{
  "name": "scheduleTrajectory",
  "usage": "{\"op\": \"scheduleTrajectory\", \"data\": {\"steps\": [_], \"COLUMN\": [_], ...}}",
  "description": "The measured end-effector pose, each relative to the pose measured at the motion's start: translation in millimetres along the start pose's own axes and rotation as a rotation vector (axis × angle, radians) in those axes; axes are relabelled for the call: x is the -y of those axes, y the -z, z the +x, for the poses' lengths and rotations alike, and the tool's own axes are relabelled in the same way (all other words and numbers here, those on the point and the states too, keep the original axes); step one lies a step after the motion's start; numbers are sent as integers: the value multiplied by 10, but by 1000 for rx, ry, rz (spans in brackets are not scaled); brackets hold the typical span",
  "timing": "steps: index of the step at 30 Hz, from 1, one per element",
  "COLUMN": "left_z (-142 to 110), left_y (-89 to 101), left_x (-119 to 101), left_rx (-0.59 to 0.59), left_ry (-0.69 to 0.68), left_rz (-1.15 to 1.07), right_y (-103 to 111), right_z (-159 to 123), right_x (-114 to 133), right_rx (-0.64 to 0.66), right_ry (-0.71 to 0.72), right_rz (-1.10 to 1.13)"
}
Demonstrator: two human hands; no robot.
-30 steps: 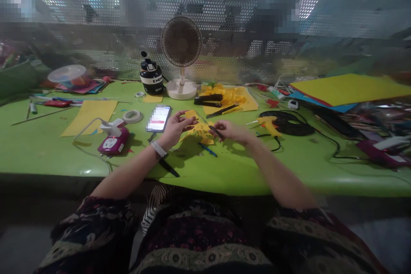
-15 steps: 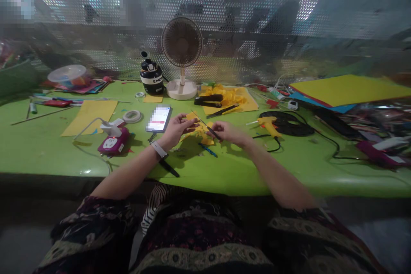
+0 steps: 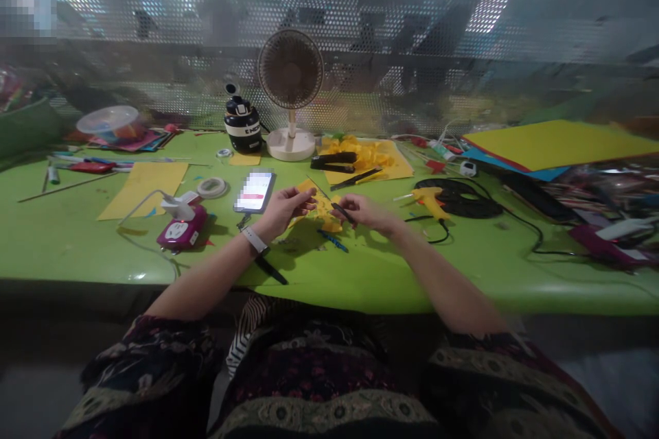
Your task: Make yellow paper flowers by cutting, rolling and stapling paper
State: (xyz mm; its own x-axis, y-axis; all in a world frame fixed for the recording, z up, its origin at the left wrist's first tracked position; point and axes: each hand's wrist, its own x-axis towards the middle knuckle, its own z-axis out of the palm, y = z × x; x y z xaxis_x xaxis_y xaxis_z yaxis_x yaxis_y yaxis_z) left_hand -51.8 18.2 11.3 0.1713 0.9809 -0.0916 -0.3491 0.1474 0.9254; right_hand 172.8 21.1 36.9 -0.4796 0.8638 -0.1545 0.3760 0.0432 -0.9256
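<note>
Craft work area, by the look of it. Green-topped bench [image 3: 381, 281] strewn with yellow paper [image 3: 149, 185], coloured sheets [image 3: 561, 144], pens, a stapler [image 3: 333, 162], tape roll [image 3: 211, 186] and yellow glue gun [image 3: 431, 201]. Power strip [image 3: 181, 228], desk fan [image 3: 291, 68] and bottle [image 3: 243, 125] among the supplies. Perforated screen [image 3: 350, 34] along the back; view beyond it dim, so home or shared studio cannot be told.

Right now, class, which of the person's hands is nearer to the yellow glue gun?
The right. The right hand is to the left of the glue gun; the left hand is farther left, near the phone.
</note>
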Motion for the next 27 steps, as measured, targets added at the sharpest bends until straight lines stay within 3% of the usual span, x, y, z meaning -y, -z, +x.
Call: {"op": "scheduleTrajectory", "data": {"steps": [27], "left_z": [-17], "left_y": [-19], "left_x": [-19], "left_rx": [10], "left_ry": [9], "left_rz": [-19], "right_y": [28], "right_z": [-33], "right_x": [42], "right_rx": [24], "right_ry": [-11], "right_rz": [-20]}}
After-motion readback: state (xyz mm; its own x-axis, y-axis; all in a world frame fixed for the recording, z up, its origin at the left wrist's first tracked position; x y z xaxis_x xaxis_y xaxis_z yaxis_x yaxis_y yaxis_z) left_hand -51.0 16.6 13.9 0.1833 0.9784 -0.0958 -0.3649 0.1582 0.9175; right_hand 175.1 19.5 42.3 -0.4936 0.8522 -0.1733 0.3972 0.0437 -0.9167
